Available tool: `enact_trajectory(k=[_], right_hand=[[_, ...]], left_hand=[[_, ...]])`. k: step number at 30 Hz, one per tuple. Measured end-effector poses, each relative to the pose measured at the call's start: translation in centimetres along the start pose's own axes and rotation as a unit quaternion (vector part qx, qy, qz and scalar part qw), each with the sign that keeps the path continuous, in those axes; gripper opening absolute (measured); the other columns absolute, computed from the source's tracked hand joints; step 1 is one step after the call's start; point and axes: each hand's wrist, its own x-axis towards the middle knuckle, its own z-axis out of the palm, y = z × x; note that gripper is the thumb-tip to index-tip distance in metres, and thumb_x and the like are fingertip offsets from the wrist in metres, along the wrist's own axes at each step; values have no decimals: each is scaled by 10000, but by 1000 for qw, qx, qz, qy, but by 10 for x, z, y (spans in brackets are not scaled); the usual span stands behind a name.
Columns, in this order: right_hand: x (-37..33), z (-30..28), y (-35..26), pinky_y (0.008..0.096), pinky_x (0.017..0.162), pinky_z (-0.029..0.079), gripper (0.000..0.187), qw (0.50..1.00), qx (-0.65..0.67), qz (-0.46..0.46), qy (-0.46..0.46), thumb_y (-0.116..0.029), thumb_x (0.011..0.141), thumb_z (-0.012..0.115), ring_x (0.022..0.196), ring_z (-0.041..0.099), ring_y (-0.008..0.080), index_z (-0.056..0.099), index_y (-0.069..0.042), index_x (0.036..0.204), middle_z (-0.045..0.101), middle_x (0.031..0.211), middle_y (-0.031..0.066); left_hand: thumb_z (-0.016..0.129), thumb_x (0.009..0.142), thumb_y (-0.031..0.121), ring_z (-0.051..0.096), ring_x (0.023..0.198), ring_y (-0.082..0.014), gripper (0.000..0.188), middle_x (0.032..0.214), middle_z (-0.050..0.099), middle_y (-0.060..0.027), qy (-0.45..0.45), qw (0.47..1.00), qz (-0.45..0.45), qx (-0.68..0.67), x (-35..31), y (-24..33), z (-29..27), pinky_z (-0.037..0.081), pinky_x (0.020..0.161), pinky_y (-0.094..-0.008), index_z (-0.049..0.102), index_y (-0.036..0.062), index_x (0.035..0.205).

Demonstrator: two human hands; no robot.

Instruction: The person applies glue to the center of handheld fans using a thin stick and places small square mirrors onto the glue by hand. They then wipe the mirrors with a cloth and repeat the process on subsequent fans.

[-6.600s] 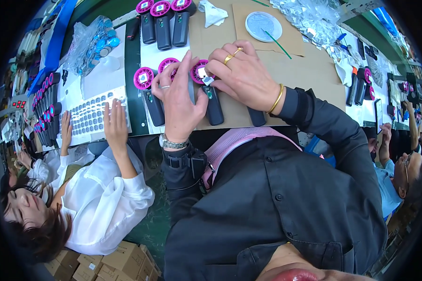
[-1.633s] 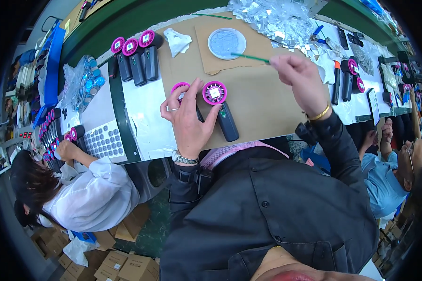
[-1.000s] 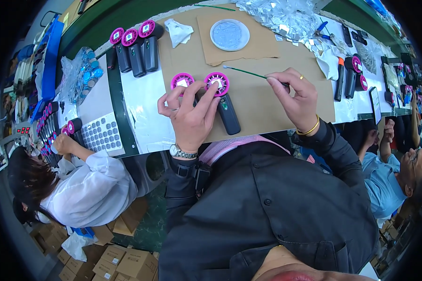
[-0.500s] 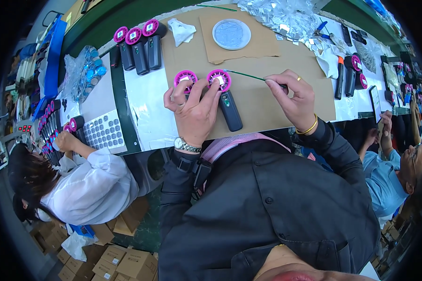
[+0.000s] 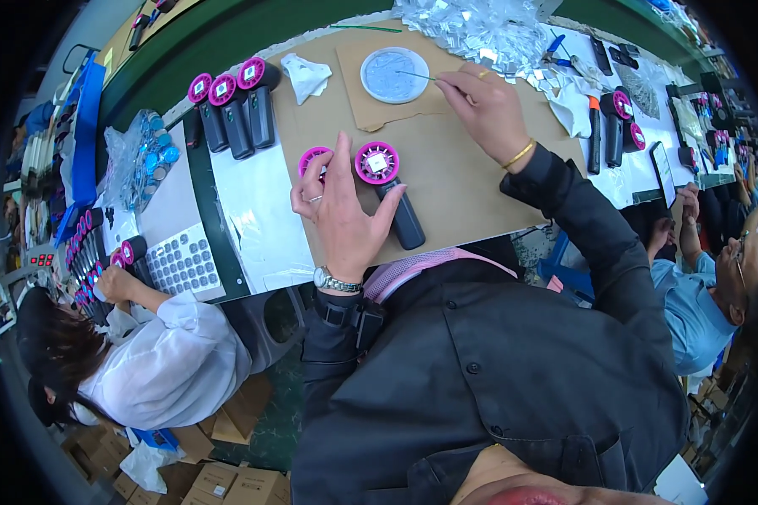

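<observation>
1. Two pink-ringed fans lay on a brown board (image 5: 480, 189): the right fan (image 5: 405, 216) had a white square on its hub, and its dark handle reached the board's near edge.
2. Left fan (image 5: 313, 154) lay just beside it, mostly hidden by fingers.
3. Open board stretched from the right fan toward the right-hand side, and a strip ran up to a cardboard square (image 5: 370, 114) under a round white dish (image 5: 365, 82).
4. Left hand (image 5: 345, 225) was spread over the left fan, its thumb at the right fan's upper handle; contact could not be told.
5. Right hand (image 5: 487, 109) reached forward, thumb and finger pinching a green stick (image 5: 418, 76), its tip over the dish.
6. Farther out stood a white cloth (image 5: 306, 77) and three more fans (image 5: 237, 126).
</observation>
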Motion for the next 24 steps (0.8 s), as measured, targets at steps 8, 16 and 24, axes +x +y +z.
enact_trajectory(k=[8, 16, 24], right_hand=[[-12, -18, -34, 364, 788, 561, 364, 997, -10, -26, -76, -150, 967, 824, 1008, 710, 281, 771, -77, 1319, 744, 1144, 124], [-46, -14, -86, 342, 1030, 574, 755, 806, 449, 298, -243, -168, 966, 861, 1266, 660, 185, 516, -55, 1628, 673, 1448, 122], [-59, -40, -100, 358, 1136, 543, 961, 718, 564, 334, -233, -71, 917, 894, 1327, 630, 171, 354, -36, 1710, 624, 1490, 130]], left_hand=[[924, 831, 390, 510, 1380, -272, 1060, 1360, 696, -34, -24, 1000, -11, -8, 9, 0, 1, 180, 1209, -549, 377, 46, 1672], [953, 811, 347, 536, 1331, -234, 1075, 1335, 721, 6, 52, 992, 114, -18, -8, 11, -7, 187, 1200, -496, 376, 31, 1661], [976, 820, 253, 515, 1468, -266, 1102, 1460, 639, -115, -17, 938, 47, -342, -13, 36, -24, 335, 1248, -487, 333, 28, 1687]])
